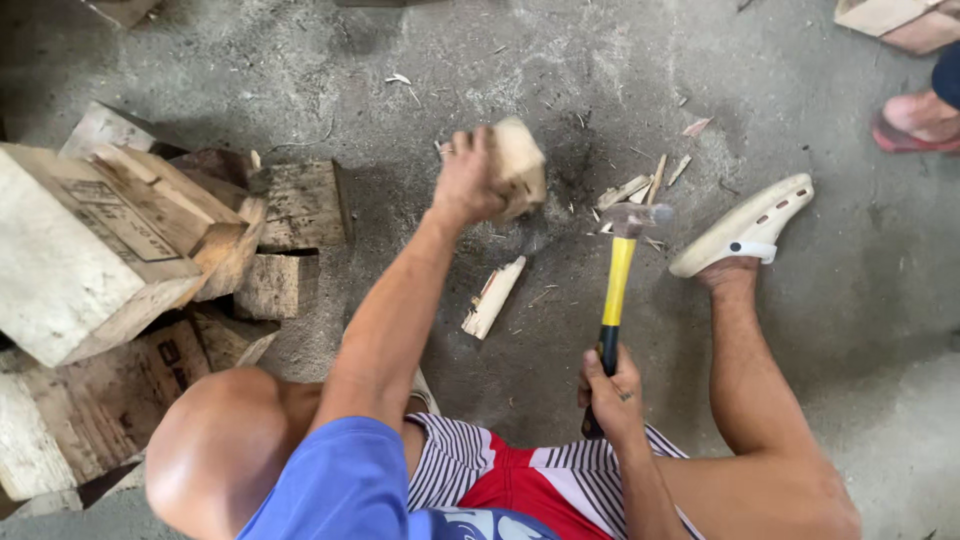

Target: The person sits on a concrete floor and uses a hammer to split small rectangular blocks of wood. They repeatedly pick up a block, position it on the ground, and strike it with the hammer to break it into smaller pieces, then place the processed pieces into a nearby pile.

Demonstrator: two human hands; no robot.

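Head view: left hand [468, 180] is gripping a pale wood block [520, 165], fingers wrapped around it, holding it over the concrete floor [500, 60]. Right hand [610, 385] is clamping the black grip of a yellow-handled hammer [618, 290], head hovering just beside the block. Splinters [635, 190] and one split strip [493, 297] are lying near the hammer head, so some splitting looks done. Stacked blocks [110, 250] are waiting at left, seemingly unworked. Another person's sandalled foot [915, 125] is showing at far right.
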